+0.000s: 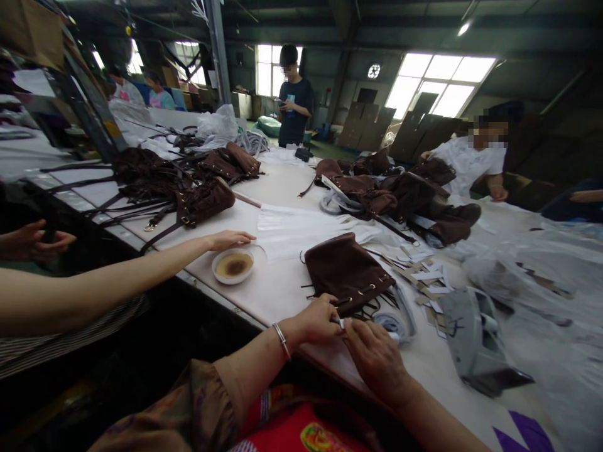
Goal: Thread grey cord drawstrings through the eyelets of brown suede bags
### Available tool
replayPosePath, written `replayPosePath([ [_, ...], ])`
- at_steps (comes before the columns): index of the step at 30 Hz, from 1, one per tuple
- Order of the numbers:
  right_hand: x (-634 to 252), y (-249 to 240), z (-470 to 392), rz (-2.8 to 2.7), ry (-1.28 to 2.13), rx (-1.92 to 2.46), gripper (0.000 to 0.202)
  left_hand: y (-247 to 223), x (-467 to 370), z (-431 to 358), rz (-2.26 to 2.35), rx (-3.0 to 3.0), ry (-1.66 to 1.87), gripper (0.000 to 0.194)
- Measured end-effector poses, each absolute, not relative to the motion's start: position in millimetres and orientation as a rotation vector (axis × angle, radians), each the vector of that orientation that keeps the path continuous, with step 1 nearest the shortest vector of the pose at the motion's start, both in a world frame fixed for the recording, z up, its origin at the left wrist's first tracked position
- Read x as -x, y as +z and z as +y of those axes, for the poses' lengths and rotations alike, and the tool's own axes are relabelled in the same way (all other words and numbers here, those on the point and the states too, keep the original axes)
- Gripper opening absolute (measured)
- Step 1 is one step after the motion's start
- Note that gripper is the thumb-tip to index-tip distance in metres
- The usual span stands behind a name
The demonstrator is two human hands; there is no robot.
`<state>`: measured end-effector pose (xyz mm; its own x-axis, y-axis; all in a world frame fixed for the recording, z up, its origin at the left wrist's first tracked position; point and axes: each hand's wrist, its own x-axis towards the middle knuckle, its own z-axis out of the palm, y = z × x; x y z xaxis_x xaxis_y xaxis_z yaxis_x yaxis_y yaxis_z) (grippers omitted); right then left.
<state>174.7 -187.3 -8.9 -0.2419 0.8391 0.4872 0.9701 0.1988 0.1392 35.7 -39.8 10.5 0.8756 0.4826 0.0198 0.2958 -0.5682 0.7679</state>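
Observation:
A dark brown drawstring bag [346, 267] with gold eyelets and thin cords lies on the table, its eyelet edge towards me. At its near edge, my left hand [320, 321] is closed, a bracelet on its wrist; what its fingers grip is mostly hidden. My right hand [374, 351] meets it fingertip to fingertip, pinching a small white piece [342, 323] that shows between the two hands. Just beyond my right hand, a grey-white coiled strap [391, 323] rests beside the bag.
A co-worker's arm [155, 276] reaches in from the left above a white bowl [233, 266] of brownish contents. Brown bags [207, 201] and more bags [400, 194] lie farther back. Card strips [431, 282], a grey tape dispenser [485, 339] and plastic sheeting [541, 301] are at right.

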Motion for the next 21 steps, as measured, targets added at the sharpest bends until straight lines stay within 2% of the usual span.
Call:
replayPosePath([
  [6,-170,-10,-179,-2.049,-0.678,1.740,0.034,16,-35,-28,0.509,-2.066,0.230,0.024],
  [13,-179,-7,-197,-1.778,-0.538,1.812,0.035,13,-35,-38,0.588,-1.980,0.359,0.013],
  [21,-301,36,-308,-0.929,-0.563,2.159,0.032,-17,-38,-53,0.509,-2.311,0.676,0.014],
])
